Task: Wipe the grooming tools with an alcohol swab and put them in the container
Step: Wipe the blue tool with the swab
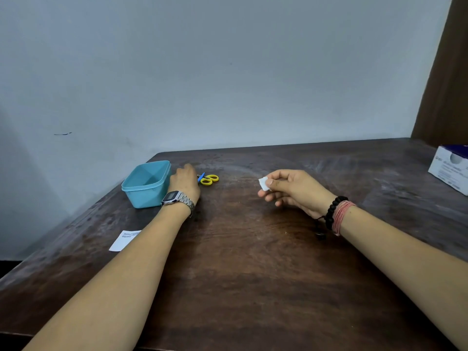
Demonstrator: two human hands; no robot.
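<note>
1. Nearest to me, both forearms stretch out over the dark wooden table (240, 274), and a white slip of paper (124, 240) lies by the left one, its print too small to read.
2. Further out on the right, my right hand (291, 191) pinches the small white swab (264, 183) between thumb and fingertips, lifted just above the wood; a bead bracelet (334, 211) and pink threads sit on that wrist.
3. Across on the left, my left hand (184, 183), with a metal watch (174, 198) on the wrist, reaches down at the tools. Its fingers curl away from me behind the knuckles, so I cannot tell whether they already grip anything.
4. Just past that hand lie the yellow-handled scissors (209, 179) and a blue tool (201, 177), touching or nearly so; the blades and the rest of the blue piece are hidden by my hand.
5. Touching the left hand's outer side sits the open teal container (147, 184). What I can see of its inside holds no tools.
6. I judge the step is picking up one tool: I would lift it by the handle, bring it to the swab, and wipe the metal all along before dropping it in.
7. Farthest right, a white box (450, 168) is cut off by the frame edge.
</note>
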